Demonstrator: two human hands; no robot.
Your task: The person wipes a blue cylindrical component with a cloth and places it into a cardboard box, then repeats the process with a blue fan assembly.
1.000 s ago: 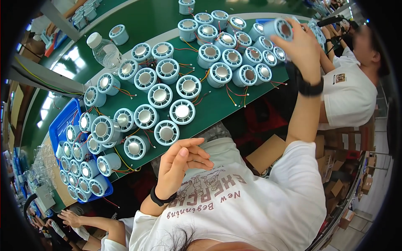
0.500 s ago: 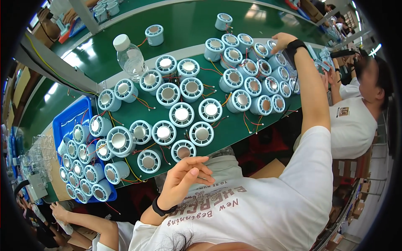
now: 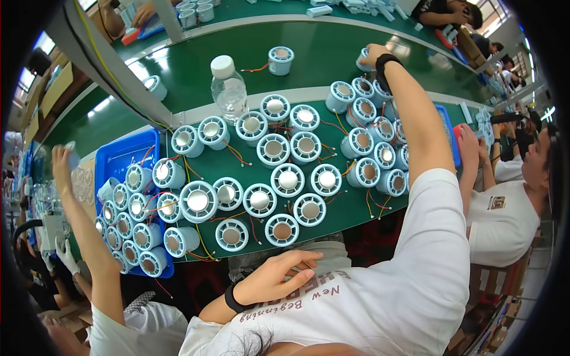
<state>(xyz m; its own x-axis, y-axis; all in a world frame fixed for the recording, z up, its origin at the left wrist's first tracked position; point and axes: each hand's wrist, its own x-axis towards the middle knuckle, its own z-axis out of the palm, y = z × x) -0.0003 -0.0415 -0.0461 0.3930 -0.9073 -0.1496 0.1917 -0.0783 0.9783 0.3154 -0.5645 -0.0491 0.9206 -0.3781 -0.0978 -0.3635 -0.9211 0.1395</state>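
The light-blue cylindrical housing (image 3: 360, 60) appears gripped at its side beneath the narrowed fingers of the right hand (image 3: 375, 54); whether it is lifted cannot be told. It is best handled by its rigid wall, clear of the housings (image 3: 363, 87) just nearer. The right arm is stretched far out; the left hand (image 3: 276, 279) is held low, empty, fingers loosely parted

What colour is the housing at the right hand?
Light blue; housing shows best in the head view.
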